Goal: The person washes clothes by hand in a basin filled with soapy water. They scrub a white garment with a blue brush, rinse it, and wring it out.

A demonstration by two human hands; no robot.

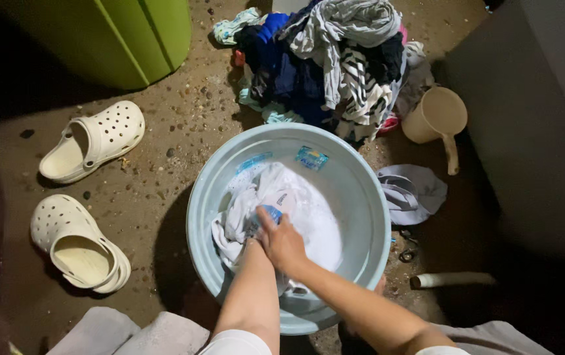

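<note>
A pale blue round basin (361, 197) stands on the gritty floor and holds soapy water and a white garment (256, 197). My right hand (282, 242) reaches into the basin and grips the white garment, with a small blue object (271, 213) at its fingertips. My left hand is hidden under my right hand and the cloth; only its forearm (251, 289) shows. Two small blue sachets (311, 158) lie against the basin's far inner wall.
A heap of mixed clothes (335, 59) lies beyond the basin. A beige plastic jug (435, 117) and a grey cloth (410, 192) sit to the right. Two white clogs (92, 141) lie at left, near a green bin (131, 36). A white pipe (453, 280) lies at right.
</note>
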